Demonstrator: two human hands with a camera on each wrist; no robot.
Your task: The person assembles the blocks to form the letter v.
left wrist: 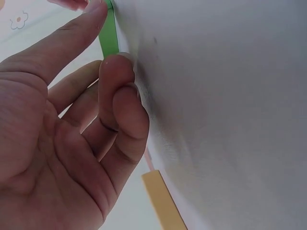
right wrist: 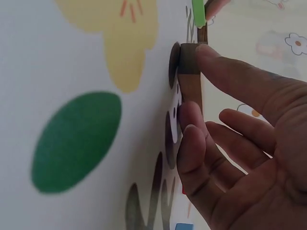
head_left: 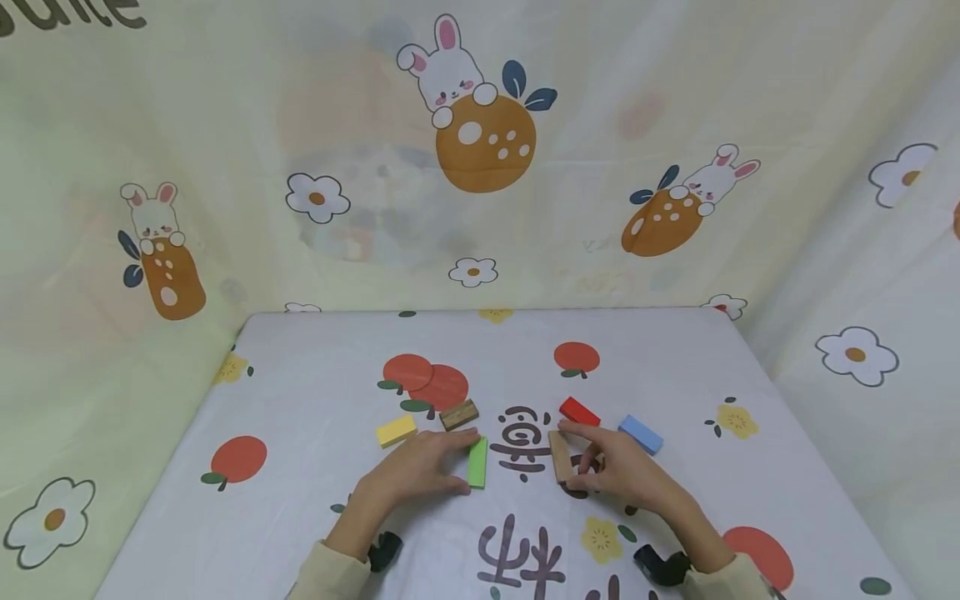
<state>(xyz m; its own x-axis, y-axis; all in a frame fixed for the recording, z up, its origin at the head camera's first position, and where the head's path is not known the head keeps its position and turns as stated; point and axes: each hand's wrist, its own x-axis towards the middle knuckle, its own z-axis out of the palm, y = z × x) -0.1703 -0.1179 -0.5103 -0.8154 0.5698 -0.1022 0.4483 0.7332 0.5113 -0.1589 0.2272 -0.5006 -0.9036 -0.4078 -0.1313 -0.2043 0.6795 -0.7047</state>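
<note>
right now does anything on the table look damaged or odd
Nothing stands out. The yellow block, brown block, red block and blue block lie angled without visible damage; the left fingers pinch the green block, the right fingers the tan block.

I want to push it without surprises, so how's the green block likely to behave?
The green block is probably stiff, judging by its straight edges. It should slide rather than roll, since its sides look flat. It's likely light too, being small beside the left hand.
</note>
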